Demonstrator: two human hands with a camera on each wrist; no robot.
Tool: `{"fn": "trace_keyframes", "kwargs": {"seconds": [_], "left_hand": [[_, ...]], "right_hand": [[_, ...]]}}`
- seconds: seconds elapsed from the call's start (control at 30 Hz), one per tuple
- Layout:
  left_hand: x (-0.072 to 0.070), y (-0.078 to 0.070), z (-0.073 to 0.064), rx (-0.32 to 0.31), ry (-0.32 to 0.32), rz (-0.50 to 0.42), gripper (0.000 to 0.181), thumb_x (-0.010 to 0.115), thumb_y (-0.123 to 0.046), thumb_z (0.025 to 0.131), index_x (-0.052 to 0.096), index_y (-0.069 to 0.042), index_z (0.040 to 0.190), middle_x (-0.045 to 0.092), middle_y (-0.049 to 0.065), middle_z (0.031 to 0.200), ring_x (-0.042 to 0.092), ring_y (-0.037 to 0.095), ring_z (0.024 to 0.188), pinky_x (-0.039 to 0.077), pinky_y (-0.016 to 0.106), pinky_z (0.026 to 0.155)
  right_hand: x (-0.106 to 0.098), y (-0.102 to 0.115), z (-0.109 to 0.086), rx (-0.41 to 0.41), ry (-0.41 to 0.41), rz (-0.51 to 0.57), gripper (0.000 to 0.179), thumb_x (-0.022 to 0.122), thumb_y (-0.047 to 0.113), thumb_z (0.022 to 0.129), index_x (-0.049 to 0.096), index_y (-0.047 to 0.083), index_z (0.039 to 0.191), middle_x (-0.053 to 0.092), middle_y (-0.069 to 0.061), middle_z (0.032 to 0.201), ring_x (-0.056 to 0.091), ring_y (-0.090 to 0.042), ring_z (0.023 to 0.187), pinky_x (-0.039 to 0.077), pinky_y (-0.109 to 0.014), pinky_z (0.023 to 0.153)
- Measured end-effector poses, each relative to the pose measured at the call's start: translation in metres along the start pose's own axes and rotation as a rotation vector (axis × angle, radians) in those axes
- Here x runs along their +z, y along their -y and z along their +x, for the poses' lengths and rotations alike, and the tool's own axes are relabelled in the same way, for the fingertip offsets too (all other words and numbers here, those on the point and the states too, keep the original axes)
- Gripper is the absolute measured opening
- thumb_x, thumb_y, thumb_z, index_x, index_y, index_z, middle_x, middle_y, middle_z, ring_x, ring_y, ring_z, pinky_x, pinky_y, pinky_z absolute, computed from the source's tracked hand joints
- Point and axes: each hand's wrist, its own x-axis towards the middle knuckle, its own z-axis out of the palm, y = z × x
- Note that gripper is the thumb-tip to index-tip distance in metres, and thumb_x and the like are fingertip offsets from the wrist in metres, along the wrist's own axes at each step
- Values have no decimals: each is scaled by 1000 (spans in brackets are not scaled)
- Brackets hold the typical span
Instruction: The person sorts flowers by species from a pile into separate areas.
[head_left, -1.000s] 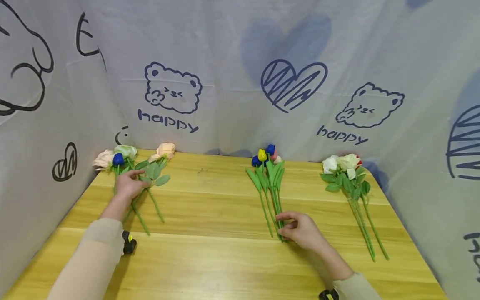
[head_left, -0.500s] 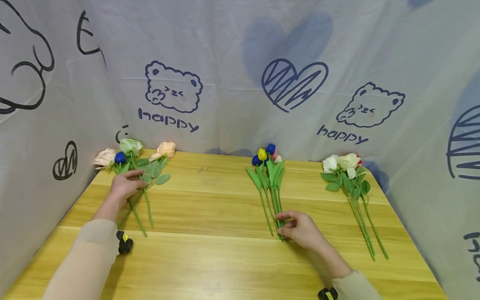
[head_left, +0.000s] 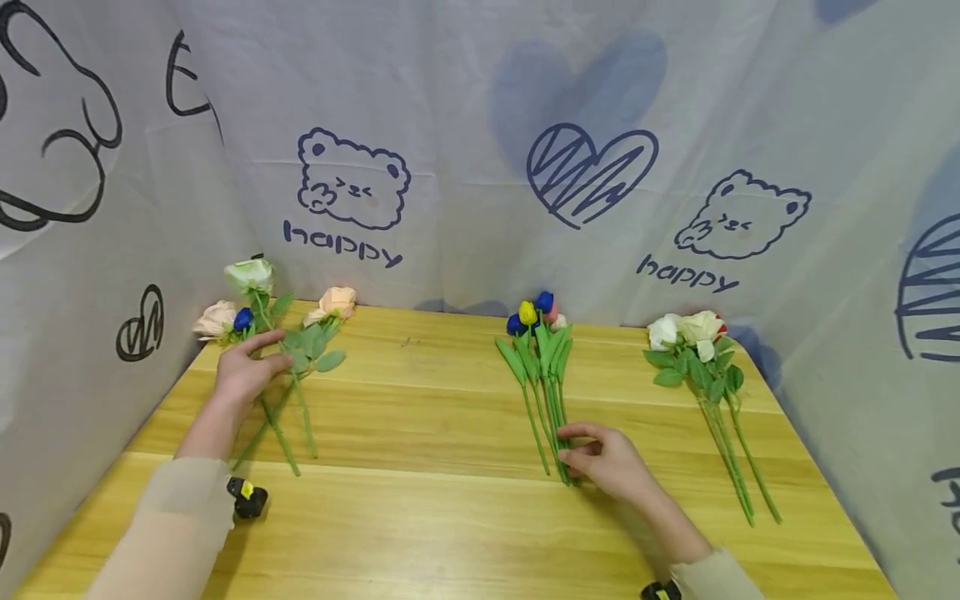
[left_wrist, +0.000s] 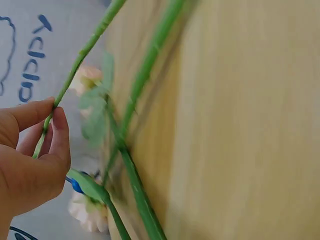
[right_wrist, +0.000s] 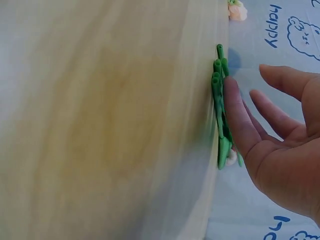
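Observation:
My left hand (head_left: 243,371) pinches the stem of a light green rose (head_left: 251,273) between thumb and fingertips; the left wrist view shows that stem (left_wrist: 80,56) raised off the table. Under and around this hand lie two peach roses (head_left: 337,302) and a blue tulip (head_left: 243,319), their stems crossing. At the middle right, my right hand (head_left: 611,462) rests by the lower stems of a tulip bunch (head_left: 551,358) with blue, yellow and pink heads. In the right wrist view, one finger (right_wrist: 240,117) seems to touch the stems (right_wrist: 218,95), with the thumb spread away.
White and cream roses (head_left: 701,333), with a bit of red behind, lie at the table's right side. The wooden table (head_left: 420,417) meets a pale printed cloth (head_left: 450,225) at the back and sides.
The light green rose has risen and shifted slightly in my left hand, which has moved a little left; the stems beneath have shifted. My right hand stays by the tulips.

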Motion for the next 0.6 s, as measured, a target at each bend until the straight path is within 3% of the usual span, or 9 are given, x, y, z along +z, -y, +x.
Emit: {"fn": "trace_keyframes", "kwargs": {"seconds": [0.13, 0.27, 0.4, 0.5, 0.6], "left_hand": [[9, -12, -10, 14, -28, -99, 63, 67, -21, 103, 43, -14, 160, 28, 19, 167, 52, 30, 135, 47, 40, 109], [23, -25, -22, 18, -63, -229, 62, 68, -17, 102, 45, -19, 159, 24, 12, 170, 41, 34, 148, 36, 49, 120], [41, -38, -32, 23, -94, -321, 61, 71, -12, 100, 50, -22, 156, 20, 2, 172, 45, 26, 145, 43, 35, 115], [58, -47, -37, 50, -95, -364, 61, 73, -8, 97, 54, -19, 153, 24, -1, 171, 51, 20, 136, 51, 19, 100], [77, -56, -43, 93, -70, -382, 58, 75, -6, 96, 57, -17, 150, 30, -2, 168, 55, 14, 126, 52, 13, 91]], "right_hand": [[-1, 4, -3, -41, -101, 62, 35, 70, 8, 99, 66, 1, 133, 72, -19, 116, 72, -24, 93, 63, -36, 78], [0, 10, -3, -141, -214, 153, 33, 66, 3, 101, 66, 3, 134, 64, -20, 131, 70, -22, 101, 62, -37, 85], [5, 21, -1, -243, -276, 239, 33, 66, 2, 101, 65, 2, 134, 60, -14, 137, 69, -19, 104, 62, -37, 87], [12, 30, 3, -293, -288, 292, 33, 67, 1, 100, 65, 0, 133, 61, -13, 136, 68, -17, 105, 62, -33, 85], [21, 39, 7, -312, -275, 317, 33, 67, 0, 100, 66, 1, 133, 62, -13, 136, 69, -20, 105, 62, -30, 84]]}}
